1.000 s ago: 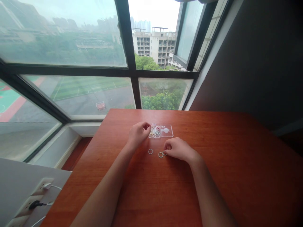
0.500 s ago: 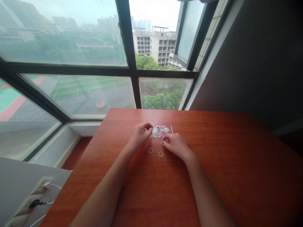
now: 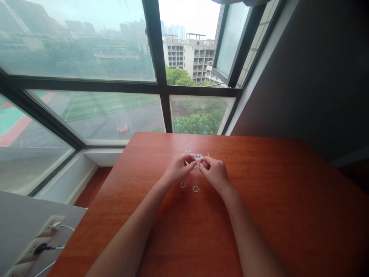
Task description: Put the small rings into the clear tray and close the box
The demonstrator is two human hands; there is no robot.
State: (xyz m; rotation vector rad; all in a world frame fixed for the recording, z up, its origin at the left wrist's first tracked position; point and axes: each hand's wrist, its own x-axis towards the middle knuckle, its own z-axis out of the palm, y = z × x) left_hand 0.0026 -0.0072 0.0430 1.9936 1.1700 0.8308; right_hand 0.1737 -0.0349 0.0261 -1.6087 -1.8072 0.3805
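Observation:
Two pale rings (image 3: 183, 184) lie apart on the brown table, the right one (image 3: 195, 189) slightly closer to me. Beyond them is a clear plastic box (image 3: 198, 156) with a white print, mostly covered by my hands. My left hand (image 3: 181, 168) is closed in a pinch at the box's front, thumb pointing right; whatever is at its fingertips is too small to make out. Facing it, my right hand (image 3: 213, 171) is pinched too, its fingertips almost meeting the left ones. The small ring it had is largely hidden by the fingers.
The wooden table (image 3: 282, 200) reaches up to the window frame (image 3: 163, 90). To the left, below table height, a wall socket (image 3: 43, 246) has plugs and white cables. A dark wall (image 3: 323, 77) rises on the right.
My right hand has lifted the third ring off the table and moved it up to the box. My left hand has shifted right, so both hands' fingertips now come together.

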